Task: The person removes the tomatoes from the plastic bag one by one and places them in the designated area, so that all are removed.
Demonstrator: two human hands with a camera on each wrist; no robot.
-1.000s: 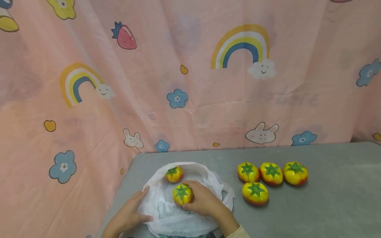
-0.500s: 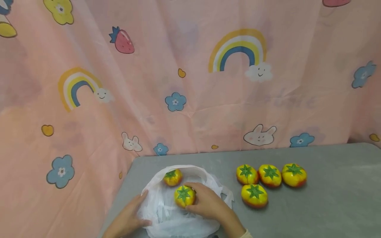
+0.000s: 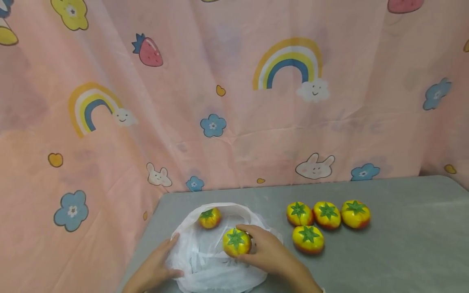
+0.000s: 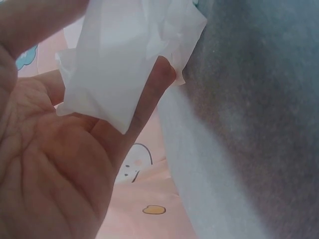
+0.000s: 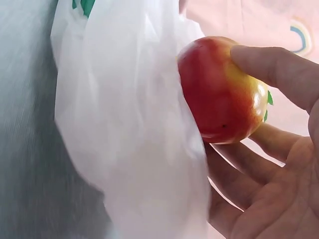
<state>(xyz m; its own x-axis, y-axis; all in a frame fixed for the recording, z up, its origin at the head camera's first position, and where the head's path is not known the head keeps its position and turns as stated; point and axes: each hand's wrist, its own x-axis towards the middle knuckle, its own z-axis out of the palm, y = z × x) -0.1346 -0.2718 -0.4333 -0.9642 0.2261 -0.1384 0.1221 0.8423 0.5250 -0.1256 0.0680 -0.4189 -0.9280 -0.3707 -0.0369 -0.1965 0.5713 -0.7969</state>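
- A white plastic bag [image 3: 216, 280] is touched at nine o'clock by the loosely spread left hand [image 3: 158, 262].
- A round, glossy yellow-red fruit [image 3: 236, 243] is gripped by the curled right hand [image 3: 270, 252].

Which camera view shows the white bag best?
The head view: it shows most of the white bag, with its open mouth and one fruit inside. The left wrist view shows only a piece at the left hand; the right wrist view shows only one side, next to the held fruit.

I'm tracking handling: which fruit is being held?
The fruit in the right hand; the others, one inside the bag, four on the table, aren't gripped.
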